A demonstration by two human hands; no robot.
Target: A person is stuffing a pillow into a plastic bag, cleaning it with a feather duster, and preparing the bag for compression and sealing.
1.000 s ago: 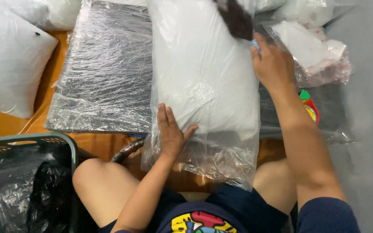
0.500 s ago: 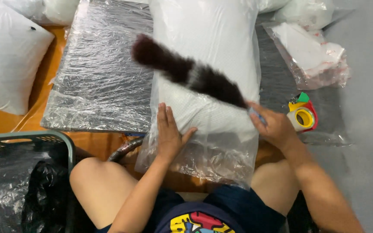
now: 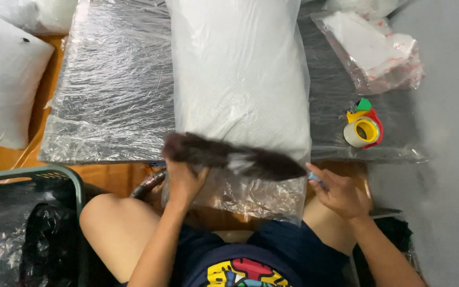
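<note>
A white pillow (image 3: 240,74) lies in a clear plastic bag in front of me, its open end over my lap. My left hand (image 3: 183,183) presses flat on the bag's near end, fingers spread. My right hand (image 3: 340,192) grips the handle of a dark fluffy duster (image 3: 229,157). The duster lies across the bag's near end, its tip just above my left hand.
A stack of clear plastic bags (image 3: 112,90) lies left of the pillow. A tape dispenser (image 3: 365,127) and a bagged white item (image 3: 373,48) are at right. More white pillows (image 3: 3,79) sit far left. A green basket (image 3: 27,228) with dark plastic stands at lower left.
My right hand has pulled back toward my lap, sweeping the duster down the pillow from its far end to its near end. My left hand has stayed on the bag.
</note>
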